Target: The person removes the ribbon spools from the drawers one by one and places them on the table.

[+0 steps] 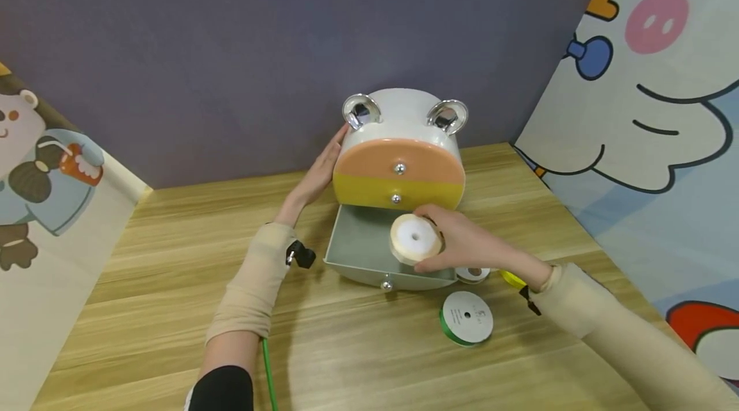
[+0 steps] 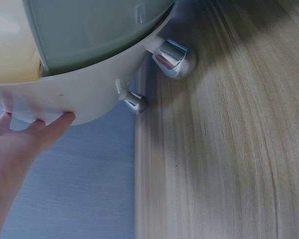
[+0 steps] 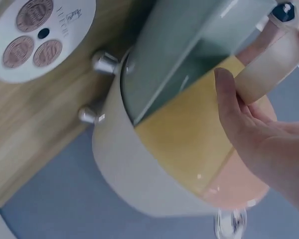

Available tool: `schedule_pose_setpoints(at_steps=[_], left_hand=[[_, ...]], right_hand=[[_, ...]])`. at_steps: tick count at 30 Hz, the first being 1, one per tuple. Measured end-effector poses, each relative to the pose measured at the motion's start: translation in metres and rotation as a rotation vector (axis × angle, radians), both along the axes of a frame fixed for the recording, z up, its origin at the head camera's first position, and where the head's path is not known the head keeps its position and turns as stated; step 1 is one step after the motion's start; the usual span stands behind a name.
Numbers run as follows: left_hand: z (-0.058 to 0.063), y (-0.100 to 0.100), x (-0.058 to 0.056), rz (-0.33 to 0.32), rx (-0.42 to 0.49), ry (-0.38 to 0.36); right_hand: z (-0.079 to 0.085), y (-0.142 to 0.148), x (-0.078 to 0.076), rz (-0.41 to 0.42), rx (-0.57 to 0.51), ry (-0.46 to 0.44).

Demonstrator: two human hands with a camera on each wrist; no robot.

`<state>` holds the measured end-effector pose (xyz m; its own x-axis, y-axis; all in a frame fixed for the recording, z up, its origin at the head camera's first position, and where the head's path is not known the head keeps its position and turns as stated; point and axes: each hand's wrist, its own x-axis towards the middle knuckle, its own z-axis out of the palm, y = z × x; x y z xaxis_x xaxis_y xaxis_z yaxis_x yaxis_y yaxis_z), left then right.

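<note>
A small rounded cabinet [image 1: 404, 117] with silver ring ears stands against the back panel. Its orange and yellow drawers are closed, while the grey-green bottom drawer [image 1: 356, 241] is pulled out. My left hand [image 1: 321, 172] rests against the cabinet's left side; in the left wrist view its fingertips [image 2: 65, 119] touch the white shell. Above the open drawer, my right hand [image 1: 462, 239] holds a cream ribbon spool [image 1: 408, 245] between thumb and fingers, white face up. The right wrist view shows the cream ribbon band [image 3: 271, 67] edge-on in that grip.
On the wooden table [image 1: 173, 283], a green ribbon spool [image 1: 469, 318] lies in front of the drawer's right corner. Another white-faced spool [image 1: 473, 274] sits beside the drawer, partly hidden. A yellow item [image 1: 511, 279] shows under the right wrist. Cartoon-printed walls flank the table.
</note>
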<state>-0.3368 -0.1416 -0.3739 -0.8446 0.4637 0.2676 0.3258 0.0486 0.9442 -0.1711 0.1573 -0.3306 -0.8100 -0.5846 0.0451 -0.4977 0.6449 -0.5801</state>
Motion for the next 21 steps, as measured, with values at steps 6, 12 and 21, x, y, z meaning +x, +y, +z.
schedule_pose_setpoints(at_steps=[6, 12, 21], left_hand=[[-0.005, 0.0, -0.004, 0.003, 0.003, 0.006], [0.01, 0.0, 0.009, -0.008, -0.004, -0.015], [0.02, 0.0, 0.019, -0.019, -0.011, -0.019]], right_hand=[[0.011, 0.027, 0.021, -0.076, -0.011, 0.017], [0.015, 0.05, 0.039, -0.101, -0.017, 0.074], [0.014, 0.071, 0.057, -0.145, -0.006, 0.12]])
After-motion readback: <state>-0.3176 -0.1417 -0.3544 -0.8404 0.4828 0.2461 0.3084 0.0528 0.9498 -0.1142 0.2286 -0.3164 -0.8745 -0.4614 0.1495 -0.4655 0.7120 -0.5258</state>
